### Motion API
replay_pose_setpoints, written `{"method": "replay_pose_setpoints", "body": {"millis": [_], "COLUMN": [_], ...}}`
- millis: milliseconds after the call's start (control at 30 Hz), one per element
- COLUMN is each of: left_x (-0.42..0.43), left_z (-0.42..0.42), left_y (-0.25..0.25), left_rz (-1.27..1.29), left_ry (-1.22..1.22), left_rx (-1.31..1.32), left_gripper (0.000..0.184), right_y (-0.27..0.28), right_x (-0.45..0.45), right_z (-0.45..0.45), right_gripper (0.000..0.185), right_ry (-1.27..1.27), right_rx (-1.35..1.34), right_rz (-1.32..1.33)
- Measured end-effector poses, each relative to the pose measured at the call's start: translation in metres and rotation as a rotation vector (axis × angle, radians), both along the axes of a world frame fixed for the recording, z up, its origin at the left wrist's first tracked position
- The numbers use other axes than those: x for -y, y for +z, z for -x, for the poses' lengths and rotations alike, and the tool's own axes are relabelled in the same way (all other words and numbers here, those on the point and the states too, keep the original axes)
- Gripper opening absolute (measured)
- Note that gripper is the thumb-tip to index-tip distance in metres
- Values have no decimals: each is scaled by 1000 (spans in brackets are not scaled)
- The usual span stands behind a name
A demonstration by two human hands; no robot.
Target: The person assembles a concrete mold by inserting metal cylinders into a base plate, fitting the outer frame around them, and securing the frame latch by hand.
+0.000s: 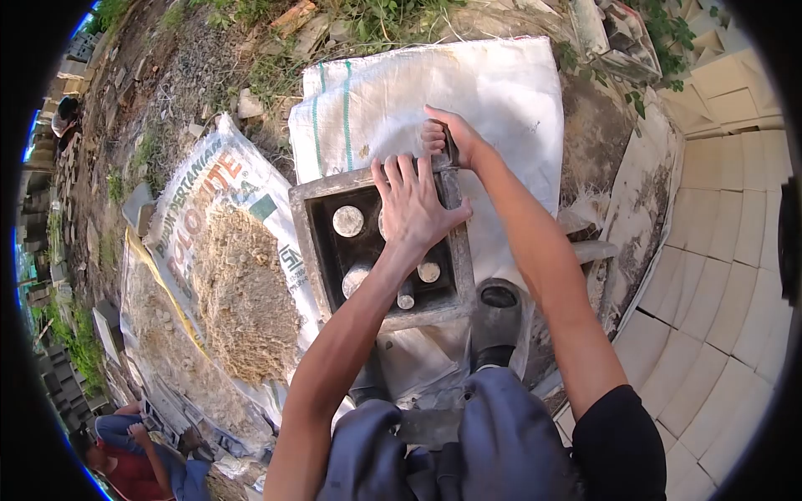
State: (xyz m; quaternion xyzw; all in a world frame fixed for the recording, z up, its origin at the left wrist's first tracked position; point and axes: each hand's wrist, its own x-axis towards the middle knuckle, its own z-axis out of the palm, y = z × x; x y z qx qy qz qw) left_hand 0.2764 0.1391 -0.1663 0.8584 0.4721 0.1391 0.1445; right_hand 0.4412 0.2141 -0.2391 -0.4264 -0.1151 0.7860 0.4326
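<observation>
Grey, square and open-topped, a mould box (313, 255) is sitting at the centre of view, in front of the person's knees, on a white sack (501, 92). Its dark interior is holding round, pale-topped pegs (347, 221): five are showing, one of them partly hiding behind the left hand (411, 204), which may be covering others. That hand is spreading itself over the box, four fingers reaching across the far rim and the thumb stretching to the right-hand rim, gripping nothing. At the box's far right corner, the right hand (465, 146) is clenching its fingers around one dark handle (454, 154); whether the handle is joined to the box, I cannot tell.

Left of the box, one printed sack (180, 196) is lying flat beneath a single heap of sandy material (242, 284). Two dark boots (499, 321) are showing near the box, one mostly hidden. Pale blocks (697, 250) are lining the right side, too many to count surely. Two other people are appearing at the left edge, one sitting low (138, 468).
</observation>
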Motion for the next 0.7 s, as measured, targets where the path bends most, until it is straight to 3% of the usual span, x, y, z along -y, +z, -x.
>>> {"method": "replay_pose_setpoints", "body": {"millis": [33, 100, 167, 200, 267, 300, 400, 467, 500, 567, 633, 700], "left_x": [-1, -1, 1, 0, -1, 0, -2, -3, -2, -5, -10, 3], "left_z": [1, 1, 2, 2, 1, 1, 2, 3, 7, 21, 56, 107], "left_y": [1, 0, -1, -1, 0, -1, 4, 6, 5, 7, 14, 40], "left_rz": [14, 0, -6, -3, -3, 3, 17, 29, 23, -1, 107, 175], "left_ry": [-2, 4, 2, -8, -4, 1, -5, -7, -52, -80, -112, 107], "left_rx": [-3, 15, 38, 31, 27, 21, 19, 23, 80, 144, 506, 551], "left_gripper": [87, 87, 87, 88, 88, 88, 89, 90, 83, 76, 53, 37], "right_y": [-6, -9, -4, -7, -14, -27, -57, -53, -46, -12, 82, 145], "right_x": [2, -3, -5, -8, -14, -15, -25, -25, -26, -22, -6, 3], "right_z": [0, 0, 5, 5, 12, 12, 3, 2, 2, -4, -2, -16], "right_gripper": [48, 45, 38, 38, 26, 26, 34, 36, 37, 41, 42, 43], "right_ry": [-41, -13, -124, -122, -123, -116, 133, 152, 156, 201, 150, 485], "right_rx": [-222, -236, 241, 249, 808, 805, 1286, 1282, 1282, 1599, 1750, 2022], "right_rz": [-45, -29, -21, -21, 68, 65, -224, -158, -143, -35, 89, -189]}}
